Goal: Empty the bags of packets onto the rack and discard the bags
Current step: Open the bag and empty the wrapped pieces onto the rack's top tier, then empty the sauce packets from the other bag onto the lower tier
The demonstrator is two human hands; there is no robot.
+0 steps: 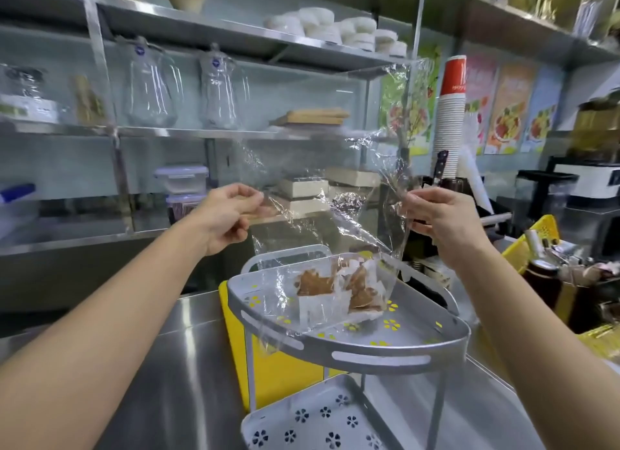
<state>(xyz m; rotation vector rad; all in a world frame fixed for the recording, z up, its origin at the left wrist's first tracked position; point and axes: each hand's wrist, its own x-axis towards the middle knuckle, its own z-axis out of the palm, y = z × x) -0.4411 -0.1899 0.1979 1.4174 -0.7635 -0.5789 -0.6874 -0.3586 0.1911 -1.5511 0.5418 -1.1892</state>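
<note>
A clear plastic bag (322,221) hangs upside down between my hands, above a grey two-tier rack (349,352) on the steel counter. My left hand (231,214) pinches the bag's left edge. At the bag's right edge, my right hand (436,218) grips it. Several brown-and-white packets (335,288) lie at the bag's open lower end, resting on the rack's top tray. The bag's mouth drapes over the tray's front left rim. The rack's lower tray (302,416) holds nothing that I can see.
A yellow box (278,365) stands behind the rack. A yellow basket (533,241) with bottles sits at right. A tall stack of paper cups (449,114) rises behind the bag. Steel wall shelves carry glass jugs (151,90), tubs and boxes.
</note>
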